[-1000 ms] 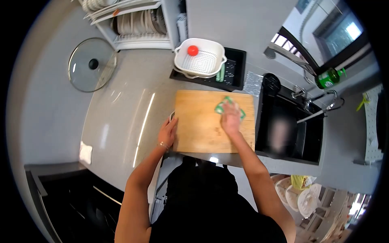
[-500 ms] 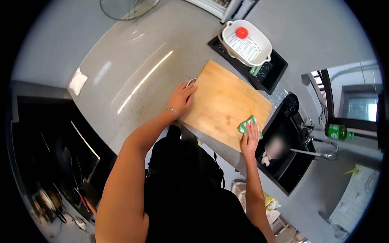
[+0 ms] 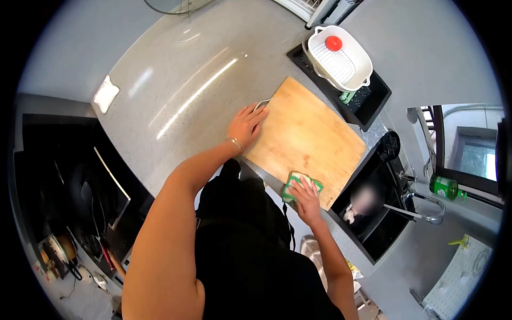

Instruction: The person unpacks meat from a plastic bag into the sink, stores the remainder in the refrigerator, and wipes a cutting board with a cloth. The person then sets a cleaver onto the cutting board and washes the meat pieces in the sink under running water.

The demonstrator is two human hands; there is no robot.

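A wooden cutting board (image 3: 304, 128) lies at a slant on the grey counter, with a metal handle (image 3: 261, 104) at its left corner. My left hand (image 3: 247, 127) grips the board's left edge beside that handle, fingers bent against the wood. Under the fingers of my right hand (image 3: 306, 201), a green-and-white cleaning cloth (image 3: 293, 186) is pressed against the board's near edge, partly overhanging it. The underside of the cloth is hidden.
Beyond the board, a white colander (image 3: 349, 69) holding a round red item (image 3: 334, 43) sits over a black tray (image 3: 376, 98). To the right are a black sink (image 3: 381, 229), a faucet (image 3: 426, 208) and a green bottle (image 3: 444, 186). A dark stove (image 3: 58, 176) is at left.
My right hand has slid the cloth left and toward me, from the board's right side to its near edge. My left hand stays at the board's left edge. The view has shifted slightly.
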